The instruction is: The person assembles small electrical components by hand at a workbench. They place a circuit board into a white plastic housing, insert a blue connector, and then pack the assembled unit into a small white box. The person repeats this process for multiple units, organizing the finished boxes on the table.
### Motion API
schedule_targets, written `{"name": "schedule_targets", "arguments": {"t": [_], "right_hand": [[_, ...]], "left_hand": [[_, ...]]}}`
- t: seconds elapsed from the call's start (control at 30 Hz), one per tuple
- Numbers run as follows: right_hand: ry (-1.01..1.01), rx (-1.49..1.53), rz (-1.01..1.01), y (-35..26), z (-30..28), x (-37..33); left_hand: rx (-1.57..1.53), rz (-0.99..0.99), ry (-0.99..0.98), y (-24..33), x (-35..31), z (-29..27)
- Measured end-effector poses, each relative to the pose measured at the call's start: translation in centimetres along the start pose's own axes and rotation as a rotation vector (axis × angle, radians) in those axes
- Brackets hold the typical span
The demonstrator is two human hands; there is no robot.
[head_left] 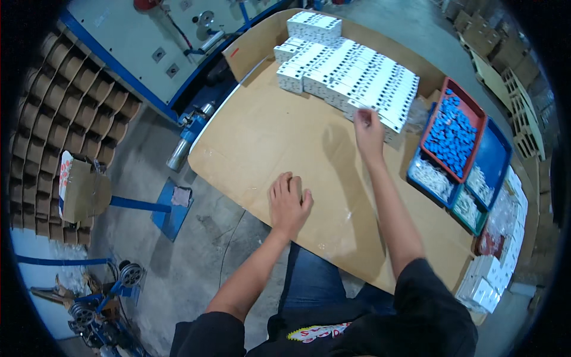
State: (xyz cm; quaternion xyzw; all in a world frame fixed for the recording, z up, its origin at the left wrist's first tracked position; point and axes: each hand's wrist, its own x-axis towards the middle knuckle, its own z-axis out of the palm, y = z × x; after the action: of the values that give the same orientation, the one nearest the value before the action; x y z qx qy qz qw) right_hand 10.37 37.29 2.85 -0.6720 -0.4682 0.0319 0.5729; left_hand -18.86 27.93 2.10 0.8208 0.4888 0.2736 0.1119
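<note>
Near the front edge of the cardboard-covered table [262,131], my left hand [288,207] rests palm down with its fingers stretched out and nothing in them. My right hand [369,134] is farther forward, at the front edge of the rows of white rectangular blocks [363,68] with dark holes on top. Its fingers are curled together against the nearest blocks; whatever is between the fingertips is hidden. The white blocks stand packed tightly side by side, with a few more stacked on top [314,27] at the far left end.
To the right, a red tray [480,122] of small blue parts sits over blue bins [499,146] holding white pieces. Beside them stand a green bin [474,226] and white boxes [485,279]. A blue-framed machine [128,44] and a stool-like stand [89,187] are on the left.
</note>
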Motion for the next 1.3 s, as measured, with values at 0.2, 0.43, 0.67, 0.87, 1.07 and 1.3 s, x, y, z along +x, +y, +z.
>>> {"name": "schedule_targets", "arguments": {"t": [0.2, 0.43, 0.67, 0.87, 1.07, 1.3], "right_hand": [[-0.028, 0.273, 0.503, -4.1, -18.1, -19.9], [0.017, 0.049, 0.491, -5.6, -38.0, -28.7], [0.264, 0.102, 0.546, -3.7, -45.9, -34.9], [0.242, 0.053, 0.517, -6.7, -45.6, -35.3], [0.429, -0.109, 0.429, -6.6, -49.8, -35.5], [0.789, -0.86, 0.137, -3.7, -59.0, -31.8]], "left_hand": [[-0.049, 0.068, 0.162, -0.5, -1.0, 0.4], [-0.823, -0.362, 0.001, 4.9, -9.5, -3.2], [-0.62, -0.47, -0.096, 4.1, -27.5, -5.0], [-0.821, -1.296, -0.627, -16.8, -36.6, 2.6], [-1.013, -1.31, -0.678, -3.6, -31.0, -5.3], [-1.655, -0.018, -0.667, 22.6, -20.7, -18.8]]}}
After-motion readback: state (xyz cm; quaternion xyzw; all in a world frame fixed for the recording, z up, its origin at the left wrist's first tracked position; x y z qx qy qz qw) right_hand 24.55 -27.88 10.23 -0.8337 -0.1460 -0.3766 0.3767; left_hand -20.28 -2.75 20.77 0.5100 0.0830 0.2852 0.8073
